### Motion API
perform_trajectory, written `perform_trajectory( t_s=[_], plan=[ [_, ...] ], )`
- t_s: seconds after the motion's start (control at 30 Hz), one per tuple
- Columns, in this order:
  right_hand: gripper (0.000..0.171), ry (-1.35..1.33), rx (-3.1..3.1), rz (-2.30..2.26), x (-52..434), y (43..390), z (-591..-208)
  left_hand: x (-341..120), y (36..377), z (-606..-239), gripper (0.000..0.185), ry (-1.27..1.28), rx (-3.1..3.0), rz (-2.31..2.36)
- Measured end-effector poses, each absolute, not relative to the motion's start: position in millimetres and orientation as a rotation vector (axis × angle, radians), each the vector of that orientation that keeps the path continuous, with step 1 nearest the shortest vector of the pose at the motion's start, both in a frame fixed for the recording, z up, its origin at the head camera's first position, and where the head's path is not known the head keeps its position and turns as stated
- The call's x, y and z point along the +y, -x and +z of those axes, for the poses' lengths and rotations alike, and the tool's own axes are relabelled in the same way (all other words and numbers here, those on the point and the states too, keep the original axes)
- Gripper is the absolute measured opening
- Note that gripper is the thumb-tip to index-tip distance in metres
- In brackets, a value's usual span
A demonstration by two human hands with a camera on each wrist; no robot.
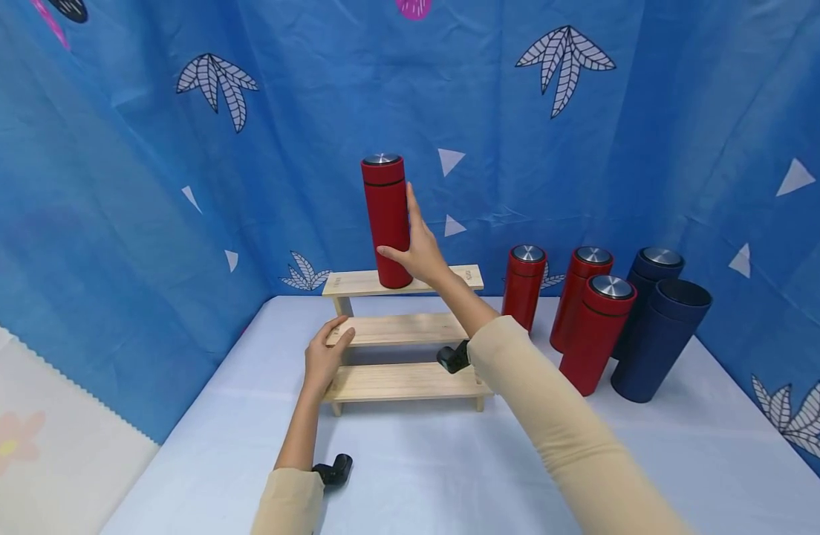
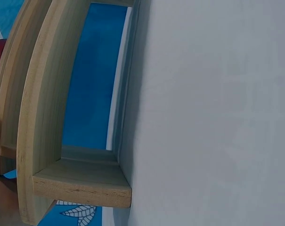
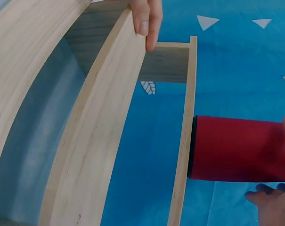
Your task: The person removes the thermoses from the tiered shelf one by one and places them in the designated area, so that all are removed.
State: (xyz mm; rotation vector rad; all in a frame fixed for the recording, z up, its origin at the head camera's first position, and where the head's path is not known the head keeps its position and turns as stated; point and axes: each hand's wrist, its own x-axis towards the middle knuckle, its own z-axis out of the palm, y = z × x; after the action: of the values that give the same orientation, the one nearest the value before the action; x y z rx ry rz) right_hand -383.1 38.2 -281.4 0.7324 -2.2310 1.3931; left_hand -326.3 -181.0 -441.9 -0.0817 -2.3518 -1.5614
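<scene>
Right hand (image 1: 420,253): fingers and thumb wrapped round the lower body of a tall red cylindrical flask with a brushed-metal lid (image 1: 386,220). Flask upright, base resting on the top step of a three-tier pale wooden step shelf (image 1: 403,349), left of that step's middle. The right wrist view shows the flask's base (image 3: 236,148) meeting the top board's edge, fingertips (image 3: 267,197) curled along its side.

Left hand (image 1: 324,357): rests on the left end of the middle step, fingers lightly bent over the board's edge, thumb on top. It holds the board, nothing else. The right wrist view shows its fingertips (image 3: 146,19) hooked over that plank.

Shelf stands on a pale blue-white tabletop (image 1: 417,475), back against a blue cloth backdrop with leaf and triangle print (image 1: 149,148).

Right of the shelf, on the table: three more red metal-lidded flasks (image 1: 570,312) upright in a cluster, and just beyond them two dark navy cylinders (image 1: 657,323), one lidded, the front one open-topped. The group stands well apart from the hands.
</scene>
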Motion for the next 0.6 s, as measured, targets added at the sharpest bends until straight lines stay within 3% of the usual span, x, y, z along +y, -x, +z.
perform_trajectory(
  t_s=[0.3, 0.6],
  plan=[
    [0.104, -0.726, -2.133, 1.463, 31, 387, -289, -183, 327, -442, 0.056, 0.085, -2.349, -1.545],
    [0.102, -0.751, -2.032, 1.340, 46, 365, -301, -183, 330, -446, 0.056, 0.100, -2.343, -1.544]
  ],
)
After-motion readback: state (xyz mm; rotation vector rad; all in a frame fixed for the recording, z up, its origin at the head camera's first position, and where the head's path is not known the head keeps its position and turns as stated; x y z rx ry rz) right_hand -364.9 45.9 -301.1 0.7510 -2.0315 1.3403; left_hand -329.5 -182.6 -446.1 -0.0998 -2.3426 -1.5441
